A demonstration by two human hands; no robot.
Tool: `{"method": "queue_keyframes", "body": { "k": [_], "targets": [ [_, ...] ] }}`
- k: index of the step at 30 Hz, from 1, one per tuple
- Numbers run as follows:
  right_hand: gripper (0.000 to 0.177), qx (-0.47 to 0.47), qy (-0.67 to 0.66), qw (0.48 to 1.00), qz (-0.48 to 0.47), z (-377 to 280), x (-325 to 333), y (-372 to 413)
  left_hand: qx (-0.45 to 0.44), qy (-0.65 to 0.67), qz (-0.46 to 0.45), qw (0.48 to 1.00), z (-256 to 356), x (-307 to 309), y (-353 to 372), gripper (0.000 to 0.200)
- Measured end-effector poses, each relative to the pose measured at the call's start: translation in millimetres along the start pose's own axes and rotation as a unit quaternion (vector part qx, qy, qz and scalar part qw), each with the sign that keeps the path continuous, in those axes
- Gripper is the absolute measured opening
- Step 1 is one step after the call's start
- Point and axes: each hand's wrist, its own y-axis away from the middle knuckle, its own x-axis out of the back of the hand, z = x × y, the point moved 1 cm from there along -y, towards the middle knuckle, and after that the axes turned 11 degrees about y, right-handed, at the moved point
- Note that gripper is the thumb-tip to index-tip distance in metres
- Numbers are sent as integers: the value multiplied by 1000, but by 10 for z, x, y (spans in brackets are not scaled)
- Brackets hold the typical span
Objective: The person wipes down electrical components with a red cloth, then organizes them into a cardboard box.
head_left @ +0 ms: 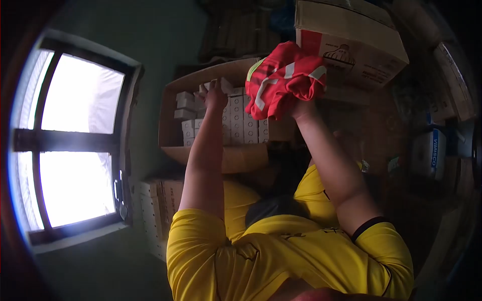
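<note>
At nine o'clock a window [75,145] glares. Toward the middle, the left hand [215,96] reaches into an open carton [236,158], fingers spread over small white boxes [241,123]; I can't tell if it grips one. At one o'clock the right hand [303,106] clenches a red vest [281,83], bunched up, probably to keep it off the carton. The wad's long axis runs nine to three, with a fold drooping toward seven, beside a printed carton [361,55].

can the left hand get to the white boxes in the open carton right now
Likely yes: the left hand is on the white boxes, the open carton has nothing over them there, and the red vest is off to the side.
</note>
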Motion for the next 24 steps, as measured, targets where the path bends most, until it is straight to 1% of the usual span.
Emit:
{"method": "queue_keyframes", "body": {
  "k": [1,4,6,7,10,11,13,14,15,16,17,18,20,21,22,23,24],
  "targets": [
    [41,31,159,987,21,14,15,19,-1,-22,16,1000,20,-9,-4,75],
    [37,-6,46,996,77,90,7,28,22,-57,12,998,78,-105,-34,67],
    [36,-28,-42,996,77,79,-13,13,-35,-59,31,997,71,-126,37,61],
    [38,-29,-21,994,103,72,-36,-8,-63,-60,42,995,75,-105,55,58],
    [42,-61,-45,988,133,-64,-227,-13,-58,139,7,988,-50,-102,-43,47],
    [43,-67,-78,987,124,-56,-240,-18,-103,138,36,984,-109,-115,-14,40],
    [46,-83,-143,981,101,-37,-203,-19,-93,213,26,972,-88,74,104,41],
    [46,-84,-148,981,93,-29,-189,-16,-90,249,21,964,-71,187,142,42],
    [47,-84,-154,981,86,-19,-183,-10,-66,259,11,964,-110,218,133,45],
    [47,-84,-159,980,81,-62,-267,-29,-38,462,-14,886,-48,366,257,45],
    [48,-129,-171,964,160,-92,-334,9,-10,642,-39,765,36,462,449,46],
    [48,-134,-146,958,207,-38,-343,12,19,791,-65,608,134,558,641,47],
    [48,-146,-91,939,299,140,-382,36,-50,743,-6,668,145,671,882,47],
    [49,-141,-35,946,290,205,-516,79,-24,848,-50,527,235,793,1091,48],
    [52,-134,61,965,217,230,-640,136,15,925,-85,370,329,920,1305,50],
    [56,-125,155,970,141,243,-745,188,-8,932,-93,349,445,987,1473,52],
    [63,-68,260,956,113,322,-851,149,-32,939,-101,328,543,1028,1601,54]
  ]
}}
